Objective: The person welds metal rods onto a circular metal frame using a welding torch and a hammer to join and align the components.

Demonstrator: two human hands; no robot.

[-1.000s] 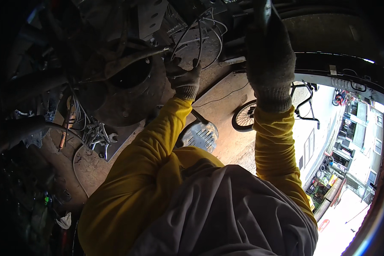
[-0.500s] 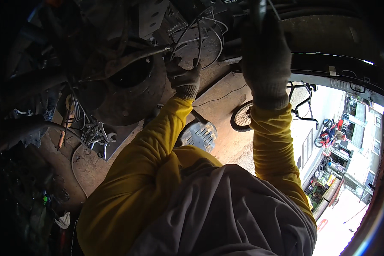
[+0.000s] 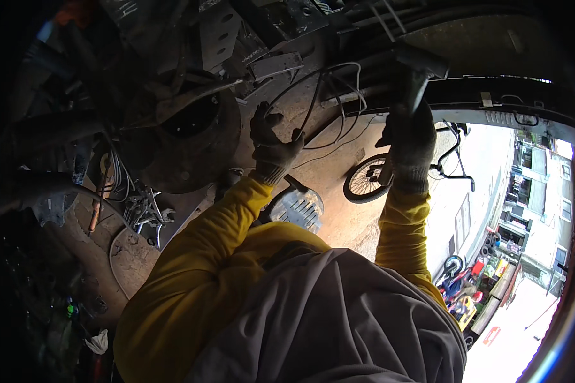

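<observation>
My left hand [image 3: 276,142], in a grey work glove, is at the middle, thumb and fingers curled apart around a loop of thin cable [image 3: 313,105]. The cable's loose coils spread rightward from the glove. My right hand [image 3: 410,143], gloved too, is closed on a hammer with its dark head [image 3: 423,60] up and a short stretch of pale handle showing above the fist. Left of my left hand stands a dark round metal drum [image 3: 172,156] with an opening in its top; a long metal bar [image 3: 198,96] lies across it.
Wrenches [image 3: 150,207] lie in a heap at the left, near an orange-handled tool [image 3: 94,216]. A slotted stool seat [image 3: 300,207] is below my left hand. A bicycle wheel [image 3: 366,179] stands beside my right wrist. Perforated metal plate [image 3: 220,32] is at the back.
My right hand has come down and the hammer head now shows clearly. My left hand has lowered slightly, and the cable coils have shifted down and right with it.
</observation>
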